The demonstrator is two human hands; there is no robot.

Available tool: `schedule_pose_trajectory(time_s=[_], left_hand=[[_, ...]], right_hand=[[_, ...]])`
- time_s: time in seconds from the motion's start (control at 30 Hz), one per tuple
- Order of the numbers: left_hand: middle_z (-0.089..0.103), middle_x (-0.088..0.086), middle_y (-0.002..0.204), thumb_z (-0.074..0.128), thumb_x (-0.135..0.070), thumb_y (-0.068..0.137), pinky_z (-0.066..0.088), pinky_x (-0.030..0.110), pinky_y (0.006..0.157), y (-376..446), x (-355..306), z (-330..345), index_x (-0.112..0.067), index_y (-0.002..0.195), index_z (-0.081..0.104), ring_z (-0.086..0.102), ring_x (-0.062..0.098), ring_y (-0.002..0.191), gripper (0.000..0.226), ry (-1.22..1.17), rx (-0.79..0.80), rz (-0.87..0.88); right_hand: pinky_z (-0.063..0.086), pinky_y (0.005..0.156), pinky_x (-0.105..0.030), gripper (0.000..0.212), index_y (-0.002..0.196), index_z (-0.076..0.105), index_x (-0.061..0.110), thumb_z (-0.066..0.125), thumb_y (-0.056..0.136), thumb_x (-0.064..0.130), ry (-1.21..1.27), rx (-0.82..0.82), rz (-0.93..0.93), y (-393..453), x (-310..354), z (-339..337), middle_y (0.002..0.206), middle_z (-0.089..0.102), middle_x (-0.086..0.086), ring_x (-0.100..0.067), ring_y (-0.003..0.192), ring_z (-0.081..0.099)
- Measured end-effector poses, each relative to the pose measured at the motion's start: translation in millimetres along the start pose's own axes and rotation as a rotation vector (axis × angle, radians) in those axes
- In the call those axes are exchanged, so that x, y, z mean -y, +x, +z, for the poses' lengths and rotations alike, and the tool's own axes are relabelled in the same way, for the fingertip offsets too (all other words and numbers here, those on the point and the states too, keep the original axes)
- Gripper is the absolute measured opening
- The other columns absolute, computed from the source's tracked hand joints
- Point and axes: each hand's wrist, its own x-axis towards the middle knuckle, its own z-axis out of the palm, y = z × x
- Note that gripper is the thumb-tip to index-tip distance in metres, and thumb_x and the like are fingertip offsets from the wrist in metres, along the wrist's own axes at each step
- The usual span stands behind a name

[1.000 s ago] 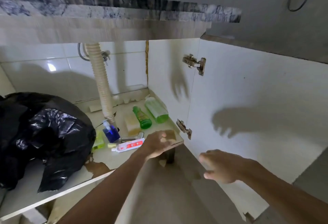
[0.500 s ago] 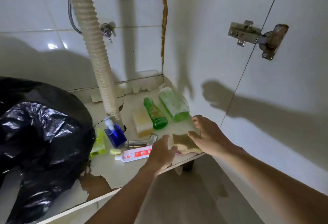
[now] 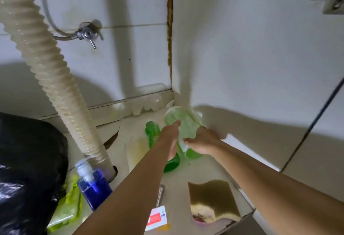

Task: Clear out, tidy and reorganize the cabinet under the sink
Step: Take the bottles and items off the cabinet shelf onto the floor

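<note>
Nearest the open front, on the pale cabinet floor point(image 3: 210, 169): a worn yellow-and-olive sponge point(image 3: 214, 200) at the right edge, a white tube or packet with a red label point(image 3: 157, 218) half under the left forearm, print too blurred to read. Leftward, a blue translucent pump bottle point(image 3: 95, 188), no legible brand, beside a crumpled yellow-green wrapper point(image 3: 65, 205) and a black plastic rubbish bag point(image 3: 28, 169). Behind these, a ribbed cream drain hose point(image 3: 55, 85) dropping through the floor.

Farther in, toward the back right corner, two bottles lying on their sides, long axes running front to back: a slim dark-green plastic bottle point(image 3: 153, 134) and, just right of it, a wider pale-green clear bottle with a white cap point(image 3: 183, 123), cap toward the back wall. Left hand point(image 3: 172, 138) reaching between them, fingers loosely spread, holding nothing seen. Right hand point(image 3: 202, 141) laid against the wide bottle's near right side, fingers curling round it; full grasp hard to confirm. Right hand probably better placed for lifting it out.

At the back, a chrome shut-off valve point(image 3: 87, 33) on the tiled wall.
</note>
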Motion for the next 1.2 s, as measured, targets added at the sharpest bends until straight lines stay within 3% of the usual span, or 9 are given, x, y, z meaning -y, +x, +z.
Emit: schedule_pose_trajectory(time_s=[0.13, 0.33, 0.53, 0.67, 0.77, 0.97, 1.03, 1.13, 1.2], left_hand=[[0.029, 0.011, 0.155, 0.051, -0.041, 0.094, 0.028, 0.043, 0.115, 18, -10, -2, -0.011, 0.148, 0.028, 0.031, 0.029, 0.141, 0.066, 0.071, -0.031, -0.053], [0.045, 0.013, 0.145, 0.058, -0.046, 0.088, 0.036, 0.045, 0.111, 21, -16, -7, -0.012, 0.141, 0.042, 0.045, 0.031, 0.130, 0.064, 0.153, -0.042, -0.035], [0.045, 0.015, 0.145, 0.063, -0.050, 0.078, 0.035, 0.048, 0.111, -12, -20, -7, -0.009, 0.140, 0.040, 0.045, 0.032, 0.131, 0.078, 0.251, 0.025, 0.013], [0.042, 0.013, 0.146, 0.067, -0.049, 0.079, 0.037, 0.047, 0.110, -47, -21, -7, -0.009, 0.145, 0.031, 0.046, 0.029, 0.129, 0.085, 0.283, 0.023, 0.066], [0.055, 0.010, 0.129, 0.069, -0.046, 0.080, 0.046, 0.044, 0.102, -87, -25, -5, -0.010, 0.134, 0.044, 0.056, 0.027, 0.113, 0.070, 0.222, 0.041, 0.091], [0.069, 0.007, 0.109, 0.082, -0.063, 0.042, 0.059, 0.044, 0.077, -179, -16, -1, -0.019, 0.127, 0.053, 0.068, 0.027, 0.095, 0.100, 0.013, 0.039, -0.017], [0.067, 0.007, 0.108, 0.083, -0.054, 0.058, 0.059, 0.045, 0.073, -211, -5, -6, -0.020, 0.132, 0.048, 0.067, 0.027, 0.092, 0.089, -0.078, 0.052, -0.064], [0.063, 0.009, 0.117, 0.081, -0.052, 0.064, 0.051, 0.048, 0.093, -249, 23, -8, -0.014, 0.118, 0.056, 0.061, 0.029, 0.104, 0.070, -0.057, 0.072, -0.124], [0.067, 0.009, 0.111, 0.079, -0.048, 0.067, 0.053, 0.041, 0.085, -273, 49, -4, -0.015, 0.110, 0.060, 0.064, 0.027, 0.098, 0.057, -0.088, 0.090, -0.147]], right_hand=[[0.049, 0.089, -0.033, 0.048, 0.100, 0.055, 0.013, 0.064, 0.074, 0.052, 0.160, 0.083, 0.114, 8, -4, 5, 0.105, 0.063, -0.003, -0.023, 0.104, 0.061], [0.049, 0.071, -0.030, 0.088, 0.115, 0.054, 0.008, 0.068, 0.046, 0.060, 0.419, 0.010, 0.191, 5, 1, 14, 0.096, 0.059, -0.005, -0.018, 0.088, 0.058], [0.034, 0.053, -0.024, 0.071, 0.123, 0.048, 0.003, 0.067, 0.072, 0.050, 0.694, -0.063, 0.226, -26, -2, 4, 0.100, 0.055, -0.006, -0.016, 0.082, 0.052], [0.036, 0.058, -0.026, 0.063, 0.111, 0.050, 0.005, 0.066, 0.072, 0.052, 0.739, -0.099, 0.210, -74, -12, -9, 0.089, 0.054, -0.003, -0.015, 0.082, 0.053], [0.038, 0.065, -0.029, 0.063, 0.109, 0.055, 0.005, 0.067, 0.070, 0.054, 0.787, -0.093, 0.172, -121, -24, -18, 0.078, 0.049, 0.000, -0.014, 0.075, 0.051], [0.044, 0.094, -0.036, 0.022, 0.091, 0.060, 0.025, 0.071, 0.076, 0.037, 0.801, -0.073, 0.015, -231, -37, -31, 0.096, 0.065, 0.004, -0.015, 0.094, 0.060], [0.044, 0.091, -0.034, 0.032, 0.095, 0.060, 0.026, 0.073, 0.070, 0.040, 0.744, -0.006, -0.009, -264, -45, -28, 0.097, 0.065, 0.005, -0.011, 0.094, 0.059], [0.044, 0.091, -0.031, 0.067, 0.106, 0.053, 0.032, 0.067, 0.046, 0.059, 0.589, 0.144, -0.018, -308, -69, -20, 0.107, 0.061, 0.010, -0.007, 0.101, 0.057], [0.044, 0.086, -0.026, 0.063, 0.104, 0.053, 0.032, 0.069, 0.047, 0.054, 0.572, 0.239, -0.011, -329, -84, -13, 0.108, 0.062, 0.010, -0.005, 0.101, 0.057]])
